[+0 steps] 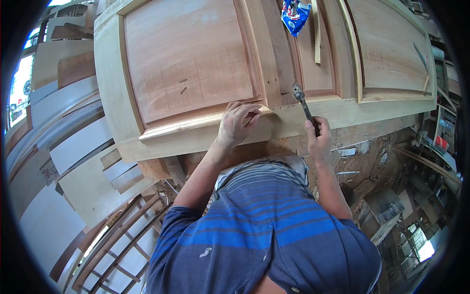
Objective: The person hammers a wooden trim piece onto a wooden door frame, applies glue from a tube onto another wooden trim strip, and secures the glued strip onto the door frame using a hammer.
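My right hand (319, 138) grips a hammer (306, 109) by its handle. The hammer's metal head is raised just above the front rail of a wooden panelled frame (323, 111). My left hand (236, 123) rests at the near edge of the large left panel (191, 54), on a light wood moulding strip (196, 121). Its fingers are curled together near the strip's right end; what they pinch, if anything, is too small to make out. Two small dark pieces, seemingly nails (183, 90), lie on the left panel.
A blue snack-type packet (295, 17) and a loose wood strip (317, 34) lie on the middle panel. Boards (78, 147) are stacked at the left. A pointed tool (419, 55) lies on the right panel. Scraps and shavings (352, 166) litter the floor.
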`<state>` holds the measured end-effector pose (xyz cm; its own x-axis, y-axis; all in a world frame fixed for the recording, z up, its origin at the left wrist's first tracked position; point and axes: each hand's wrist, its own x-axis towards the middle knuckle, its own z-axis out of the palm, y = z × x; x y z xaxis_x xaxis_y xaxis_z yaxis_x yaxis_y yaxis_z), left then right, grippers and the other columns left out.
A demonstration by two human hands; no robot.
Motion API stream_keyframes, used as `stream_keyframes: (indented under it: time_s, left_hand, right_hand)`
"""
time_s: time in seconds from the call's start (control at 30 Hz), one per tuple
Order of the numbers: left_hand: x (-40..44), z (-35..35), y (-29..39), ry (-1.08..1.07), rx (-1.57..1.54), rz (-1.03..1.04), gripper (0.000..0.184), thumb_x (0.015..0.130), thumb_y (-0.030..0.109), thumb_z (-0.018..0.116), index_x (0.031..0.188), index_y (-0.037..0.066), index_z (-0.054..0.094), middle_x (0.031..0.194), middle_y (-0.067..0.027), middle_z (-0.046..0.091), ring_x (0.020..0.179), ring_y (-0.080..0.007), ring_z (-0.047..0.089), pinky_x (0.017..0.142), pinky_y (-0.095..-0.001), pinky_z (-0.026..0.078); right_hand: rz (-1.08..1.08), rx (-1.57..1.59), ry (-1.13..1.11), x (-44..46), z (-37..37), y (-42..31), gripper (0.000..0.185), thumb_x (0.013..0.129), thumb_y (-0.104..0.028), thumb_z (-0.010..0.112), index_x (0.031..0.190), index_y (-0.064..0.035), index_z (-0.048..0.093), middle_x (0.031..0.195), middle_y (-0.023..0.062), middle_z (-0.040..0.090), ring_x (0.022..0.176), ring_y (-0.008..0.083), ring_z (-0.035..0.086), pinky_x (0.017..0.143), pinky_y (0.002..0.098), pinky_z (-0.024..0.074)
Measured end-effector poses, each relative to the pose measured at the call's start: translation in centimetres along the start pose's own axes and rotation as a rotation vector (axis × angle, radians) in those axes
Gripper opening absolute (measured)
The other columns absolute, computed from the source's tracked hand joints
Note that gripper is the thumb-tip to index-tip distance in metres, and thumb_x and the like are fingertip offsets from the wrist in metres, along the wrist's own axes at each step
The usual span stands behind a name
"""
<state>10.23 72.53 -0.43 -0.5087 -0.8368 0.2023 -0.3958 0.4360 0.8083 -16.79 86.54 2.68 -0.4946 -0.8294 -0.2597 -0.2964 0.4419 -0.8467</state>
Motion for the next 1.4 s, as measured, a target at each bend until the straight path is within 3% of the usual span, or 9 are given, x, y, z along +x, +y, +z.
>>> stream_keyframes:
  time_s: [0.17, 0.37, 0.5, 0.6, 0.8, 1.0, 1.1, 1.2, 1.4]
  left_hand:
    - [0.0, -0.1, 0.0, 0.003, -0.003, 0.009, 0.037, 0.088, 0.005, 0.086, 0.123, 0.009, 0.077, 0.099, -0.0015, 0.083, 0.097, -0.0238, 0.076, 0.096, -0.04, 0.057]
    - [0.0, -0.1, 0.1, 0.018, 0.015, 0.015, 0.035, 0.086, 0.005, 0.086, 0.119, 0.009, 0.076, 0.097, -0.0023, 0.082, 0.096, -0.0231, 0.076, 0.096, -0.0399, 0.056]
    - [-0.3, 0.3, -0.6, 0.039, 0.006, 0.057, 0.034, 0.084, 0.003, 0.086, 0.116, 0.008, 0.075, 0.097, -0.0031, 0.082, 0.096, -0.024, 0.076, 0.095, -0.0403, 0.057]
    - [-0.3, 0.3, -0.4, 0.057, 0.009, 0.062, 0.042, 0.081, 0.002, 0.086, 0.12, 0.008, 0.074, 0.096, -0.0038, 0.081, 0.097, -0.0249, 0.076, 0.095, -0.0409, 0.057]
    - [-0.7, 0.0, -0.3, -0.008, 0.023, 0.005, 0.054, 0.077, 0.003, 0.086, 0.128, 0.009, 0.071, 0.092, -0.003, 0.076, 0.096, -0.0256, 0.075, 0.1, -0.0429, 0.054]
    - [-0.8, 0.0, -0.2, 0.008, 0.053, 0.023, 0.051, 0.079, 0.005, 0.086, 0.127, 0.01, 0.07, 0.089, 0.0002, 0.076, 0.092, -0.022, 0.075, 0.103, -0.042, 0.05]
    - [-0.6, 0.2, 0.0, 0.03, 0.087, 0.045, 0.049, 0.079, 0.005, 0.087, 0.125, 0.01, 0.07, 0.088, 0.0013, 0.078, 0.093, -0.0221, 0.075, 0.102, -0.0426, 0.05]
    - [-0.9, 0.2, -0.2, 0.02, 0.065, 0.044, 0.049, 0.079, 0.005, 0.087, 0.125, 0.011, 0.07, 0.088, 0.0014, 0.078, 0.093, -0.022, 0.074, 0.101, -0.0426, 0.05]
    - [-0.8, -0.1, 0.1, -0.015, 0.091, 0.019, 0.047, 0.08, 0.005, 0.086, 0.124, 0.011, 0.071, 0.089, 0.0008, 0.078, 0.094, -0.0221, 0.074, 0.1, -0.0421, 0.05]
  right_hand:
    - [-0.02, 0.012, -0.037, -0.6, 0.4, -0.9, 0.036, 0.112, -0.03, 0.073, 0.127, 0.001, 0.065, 0.1, 0.0042, 0.071, 0.091, 0.0114, 0.064, 0.083, 0.0296, 0.053]
    - [-0.117, -0.094, -0.12, -2.0, 0.2, -2.3, 0.033, 0.112, -0.021, 0.07, 0.138, -0.0022, 0.068, 0.096, 0.0128, 0.073, 0.081, 0.0195, 0.069, 0.074, 0.0352, 0.0563]
    - [-0.44, -0.173, -0.15, -2.5, 0.0, -5.0, 0.04, 0.108, -0.01, 0.07, 0.148, -0.0084, 0.071, 0.09, 0.0126, 0.07, 0.068, 0.0241, 0.066, 0.066, 0.038, 0.0553]
    - [-0.548, -0.283, -0.2, -2.7, -0.2, -4.6, 0.044, 0.105, -0.009, 0.072, 0.149, -0.0105, 0.071, 0.086, 0.0115, 0.067, 0.067, 0.0293, 0.064, 0.064, 0.0424, 0.0542]
    - [-0.583, -0.409, -0.257, -2.6, 0.0, -5.3, 0.052, 0.101, -0.009, 0.075, 0.153, -0.0149, 0.07, 0.087, 0.0107, 0.067, 0.069, 0.032, 0.066, 0.063, 0.0454, 0.054]
    - [-0.659, -0.371, -0.221, -2.5, -0.1, -4.9, 0.055, 0.099, -0.007, 0.077, 0.153, -0.0154, 0.07, 0.088, 0.0104, 0.068, 0.07, 0.0318, 0.068, 0.065, 0.0455, 0.0553]
    - [-0.625, -0.419, -0.29, -2.1, -0.3, -5.1, 0.051, 0.102, -0.002, 0.072, 0.153, -0.0081, 0.067, 0.085, 0.0132, 0.066, 0.068, 0.0326, 0.065, 0.062, 0.0435, 0.0524]
    - [-0.7, -0.255, -0.224, -2.8, -0.6, -5.0, 0.053, 0.102, -0.003, 0.072, 0.154, -0.0111, 0.067, 0.087, 0.0134, 0.068, 0.069, 0.0331, 0.065, 0.063, 0.0429, 0.053]
    - [-0.528, -0.41, -0.319, -2.3, -0.3, -4.7, 0.055, 0.098, -0.005, 0.077, 0.152, -0.0134, 0.07, 0.09, 0.0122, 0.069, 0.072, 0.033, 0.069, 0.067, 0.0455, 0.0561]
